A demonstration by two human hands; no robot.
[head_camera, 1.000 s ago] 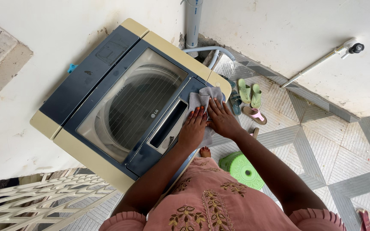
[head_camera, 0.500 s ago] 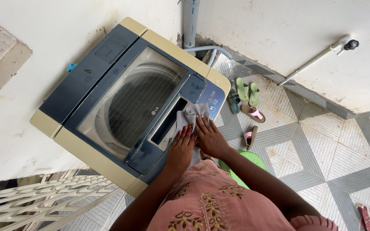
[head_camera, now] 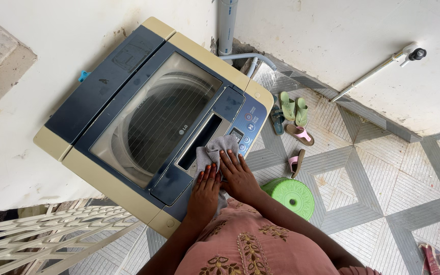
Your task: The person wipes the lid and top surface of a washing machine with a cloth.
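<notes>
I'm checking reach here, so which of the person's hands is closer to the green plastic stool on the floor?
Right. The right hand lies flat on the grey cloth at the washer's front edge, on the side toward the green stool; the left hand presses beside it, farther from the stool.

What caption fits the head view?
Both hands, left hand and right hand, press a grey cloth onto a blue-and-cream top-loading washing machine.

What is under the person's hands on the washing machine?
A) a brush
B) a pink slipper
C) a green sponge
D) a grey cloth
D: both hands, left hand and right hand, press flat on a grey cloth spread on the washing machine by its control panel.
</notes>
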